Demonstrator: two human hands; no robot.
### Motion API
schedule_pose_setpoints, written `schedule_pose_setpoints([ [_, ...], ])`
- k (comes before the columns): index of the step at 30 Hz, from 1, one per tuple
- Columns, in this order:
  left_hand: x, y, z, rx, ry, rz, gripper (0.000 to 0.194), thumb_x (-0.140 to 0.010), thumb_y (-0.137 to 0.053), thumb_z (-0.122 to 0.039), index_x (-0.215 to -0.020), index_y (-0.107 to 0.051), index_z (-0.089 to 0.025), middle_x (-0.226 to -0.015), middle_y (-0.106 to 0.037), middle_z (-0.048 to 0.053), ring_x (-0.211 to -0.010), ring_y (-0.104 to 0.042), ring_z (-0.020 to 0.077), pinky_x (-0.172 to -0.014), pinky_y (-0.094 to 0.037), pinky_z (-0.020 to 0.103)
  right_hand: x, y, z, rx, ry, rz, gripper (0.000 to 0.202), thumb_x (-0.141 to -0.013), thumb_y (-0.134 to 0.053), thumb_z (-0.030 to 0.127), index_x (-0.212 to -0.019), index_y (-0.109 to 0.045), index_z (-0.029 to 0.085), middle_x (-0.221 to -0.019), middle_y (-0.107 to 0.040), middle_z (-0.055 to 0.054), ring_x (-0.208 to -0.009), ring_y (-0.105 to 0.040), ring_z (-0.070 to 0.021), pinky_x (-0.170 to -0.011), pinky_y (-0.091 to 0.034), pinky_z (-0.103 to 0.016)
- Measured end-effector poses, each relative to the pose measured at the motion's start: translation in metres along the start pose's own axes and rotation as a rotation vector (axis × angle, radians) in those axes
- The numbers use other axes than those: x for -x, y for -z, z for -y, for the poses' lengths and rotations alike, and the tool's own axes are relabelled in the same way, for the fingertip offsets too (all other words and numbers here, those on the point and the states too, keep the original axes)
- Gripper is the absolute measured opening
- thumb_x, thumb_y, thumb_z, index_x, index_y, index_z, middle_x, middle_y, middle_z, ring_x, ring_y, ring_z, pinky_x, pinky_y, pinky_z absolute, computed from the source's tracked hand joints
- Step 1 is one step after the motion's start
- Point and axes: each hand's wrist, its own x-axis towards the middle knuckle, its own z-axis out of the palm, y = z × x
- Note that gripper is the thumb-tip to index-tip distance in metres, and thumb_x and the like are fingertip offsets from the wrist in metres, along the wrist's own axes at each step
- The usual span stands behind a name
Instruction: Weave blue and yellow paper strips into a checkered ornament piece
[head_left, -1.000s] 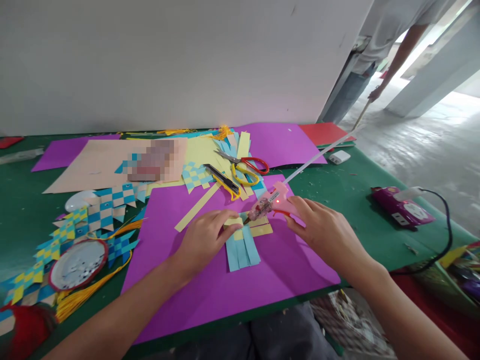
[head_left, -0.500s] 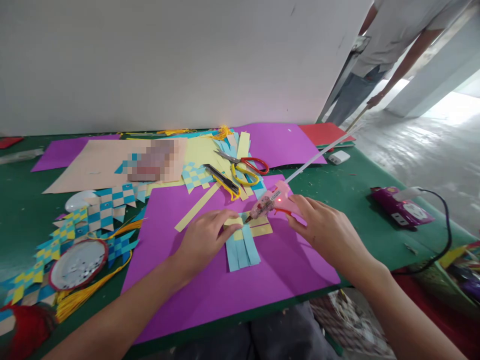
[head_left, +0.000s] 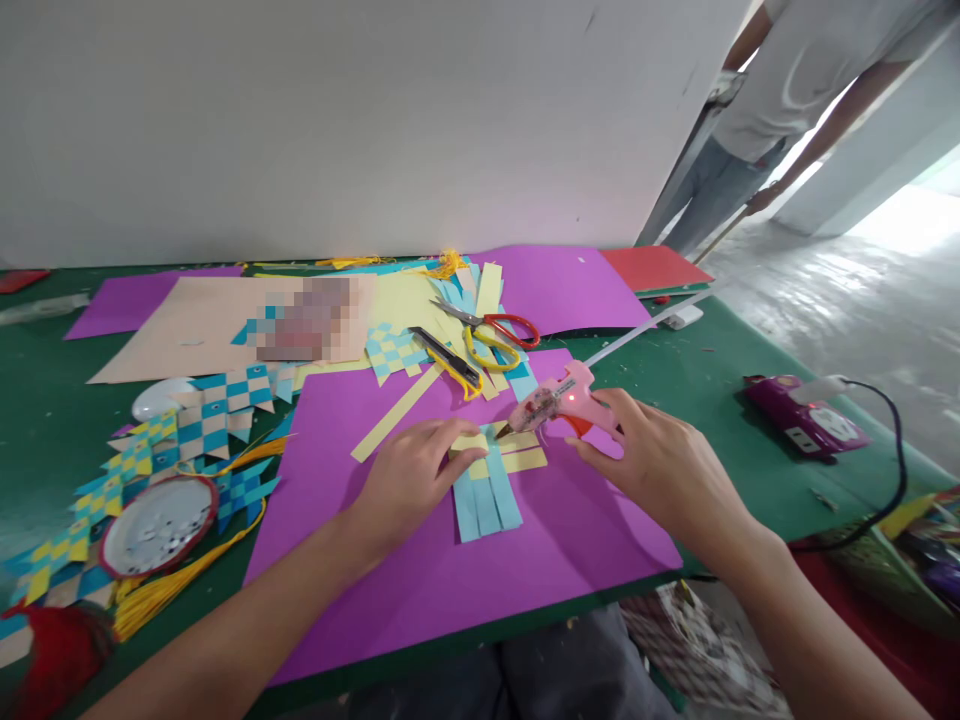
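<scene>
My right hand [head_left: 652,455] is closed round the handle of a pink hot glue gun [head_left: 551,402], a white glue stick poking out of its back. The nozzle points down at the top of a piece of woven paper strips [head_left: 486,495], blue ones running lengthwise and pale yellow ones crossing them. Thumb and fingers of my left hand [head_left: 416,470] pinch the woven piece at its upper left edge. Beneath it lies a purple sheet [head_left: 375,600]. Two yellow strips [head_left: 525,459] stick out to the right of the weave, and a loose yellow strip [head_left: 397,412] rests further left.
Behind the weave lie scissors [head_left: 491,330] and a yellow utility knife [head_left: 450,362]. To the left are a round dish of small pieces [head_left: 159,527], checkered paper fish [head_left: 214,415] and a yellow tassel [head_left: 161,600]. A purple power strip [head_left: 802,418] stands right. A person [head_left: 795,110] is beyond the table.
The glue gun's back end has tipped slightly up and right, its nozzle staying near the weave. My right fingers have shifted on the handle. My left hand keeps its place.
</scene>
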Motion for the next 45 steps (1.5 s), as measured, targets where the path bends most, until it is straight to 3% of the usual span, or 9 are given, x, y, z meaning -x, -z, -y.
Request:
schedule_pose_setpoints([
  [7,-0.001,0.003,-0.001,0.055,0.035,0.042,0.058,-0.087,-0.055,-0.055,-0.136,-0.041,-0.027,-0.105,-0.073,0.001,-0.102,-0.066,0.0221,-0.084,-0.051,0.035,0.004,0.003,-0.022,-0.052,-0.186,-0.065,0.041,-0.086,-0.052,0.054,-0.108,-0.052,0.019,-0.077,-0.068,-0.006,-0.064,-0.066,-0.0268,-0.054,-0.04,-0.03],
  [12,0.0,0.0,0.0,-0.022,-0.104,0.027,0.026,-0.094,-0.05,-0.043,-0.108,-0.061,-0.023,-0.105,-0.071,0.003,-0.099,-0.064,0.0202,-0.086,-0.05,0.034,0.006,-0.002,-0.048,0.025,-0.353,-0.138,0.045,-0.087,-0.044,0.064,-0.101,-0.054,0.022,-0.071,-0.065,-0.007,-0.06,-0.064,-0.0284,-0.053,-0.035,-0.03],
  [20,-0.001,-0.005,0.001,-0.154,-0.309,0.036,0.022,-0.097,-0.047,-0.029,-0.104,-0.066,-0.019,-0.099,-0.064,0.006,-0.095,-0.059,0.0198,-0.083,-0.049,0.035,0.005,-0.023,-0.076,0.197,-0.391,-0.1,0.05,-0.091,-0.034,0.063,-0.101,-0.056,0.019,-0.061,-0.062,-0.006,-0.046,-0.055,-0.0246,-0.046,-0.03,-0.03],
  [25,-0.001,-0.005,0.0,-0.206,-0.336,0.062,0.023,-0.098,-0.044,-0.028,-0.105,-0.064,-0.018,-0.1,-0.063,0.007,-0.095,-0.057,0.0203,-0.084,-0.049,0.036,0.005,-0.034,-0.083,0.176,-0.439,-0.045,0.052,-0.092,-0.033,0.062,-0.101,-0.055,0.016,-0.072,-0.066,-0.011,-0.059,-0.061,-0.0284,-0.051,-0.036,-0.033],
  [33,-0.001,-0.007,0.004,-0.228,-0.377,0.029,0.021,-0.097,-0.046,-0.028,-0.106,-0.062,-0.018,-0.099,-0.062,0.006,-0.095,-0.057,0.0201,-0.083,-0.05,0.036,0.002,-0.056,-0.1,0.221,-0.39,-0.118,0.053,-0.091,-0.039,0.058,-0.103,-0.055,0.009,-0.093,-0.065,-0.018,-0.091,-0.059,-0.0329,-0.074,-0.045,-0.04],
  [37,-0.001,-0.008,0.003,-0.23,-0.386,0.013,0.02,-0.097,-0.047,-0.027,-0.103,-0.063,-0.018,-0.096,-0.061,0.006,-0.092,-0.057,0.0203,-0.08,-0.051,0.036,0.003,-0.06,-0.101,0.244,-0.41,-0.112,0.053,-0.09,-0.043,0.058,-0.103,-0.057,0.008,-0.095,-0.063,-0.018,-0.092,-0.056,-0.0321,-0.077,-0.044,-0.039],
  [41,0.0,-0.007,0.003,-0.257,-0.409,0.005,0.019,-0.096,-0.049,-0.027,-0.105,-0.063,-0.017,-0.098,-0.062,0.006,-0.094,-0.057,0.0211,-0.081,-0.051,0.037,0.005,-0.047,-0.091,0.281,-0.389,-0.123,0.06,-0.089,-0.045,0.059,-0.109,-0.057,0.003,-0.096,-0.061,-0.023,-0.092,-0.056,-0.035,-0.075,-0.045,-0.043],
  [43,0.0,-0.007,0.003,-0.271,-0.419,0.007,0.02,-0.096,-0.05,-0.028,-0.106,-0.063,-0.017,-0.098,-0.062,0.007,-0.094,-0.057,0.0212,-0.081,-0.051,0.037,0.007,-0.036,-0.075,0.258,-0.31,-0.207,0.059,-0.09,-0.046,0.056,-0.116,-0.056,0.003,-0.102,-0.061,-0.024,-0.098,-0.055,-0.0366,-0.077,-0.045,-0.047],
  [45,-0.001,-0.008,0.003,-0.286,-0.433,0.008,0.021,-0.096,-0.05,-0.03,-0.106,-0.062,-0.016,-0.097,-0.063,0.007,-0.094,-0.058,0.0217,-0.082,-0.051,0.037,0.008,-0.025,-0.051,0.133,-0.109,-0.301,0.045,-0.094,-0.046,0.045,-0.12,-0.056,0.009,-0.111,-0.061,-0.02,-0.106,-0.054,-0.0338,-0.087,-0.045,-0.048],
])
